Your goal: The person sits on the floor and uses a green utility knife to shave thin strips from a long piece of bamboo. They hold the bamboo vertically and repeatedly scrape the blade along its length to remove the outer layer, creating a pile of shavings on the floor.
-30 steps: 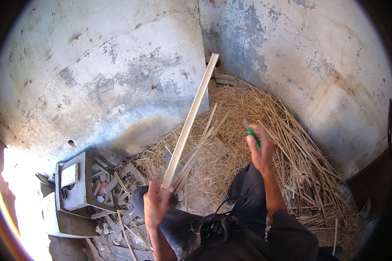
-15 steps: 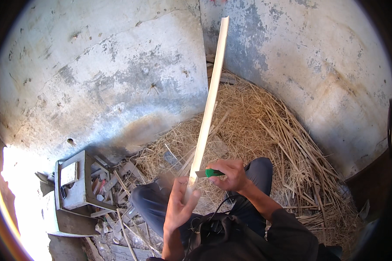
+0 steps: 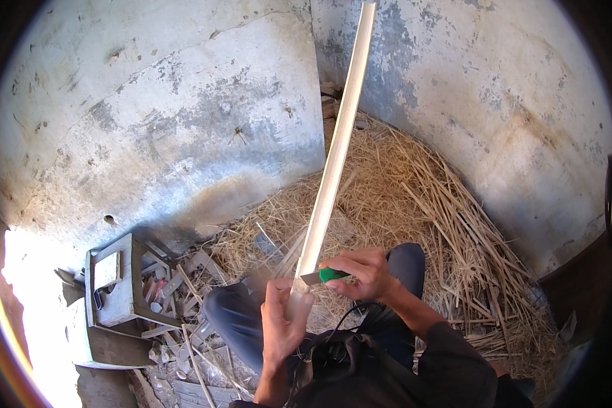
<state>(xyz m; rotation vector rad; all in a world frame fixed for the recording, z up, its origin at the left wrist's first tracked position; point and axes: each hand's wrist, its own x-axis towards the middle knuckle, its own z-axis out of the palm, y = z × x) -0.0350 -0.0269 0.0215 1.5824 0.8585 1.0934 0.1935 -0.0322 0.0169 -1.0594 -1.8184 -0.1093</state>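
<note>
Sitting low at far left, one grey stool [image 3: 119, 285] among wood scraps, untouched; left hand [image 3: 282, 326] closed round base of one pale split cane [image 3: 336, 146], stick rising steep toward wall corner; right hand [image 3: 360, 272] clenched on one green-handled knife [image 3: 323, 276], blade meeting cane just above left fist; judgement: steady the base, keep blade shallow, cut away from fingers; straw heap [image 3: 449, 204] spread right, stalks too many to count; both knees under work
</note>
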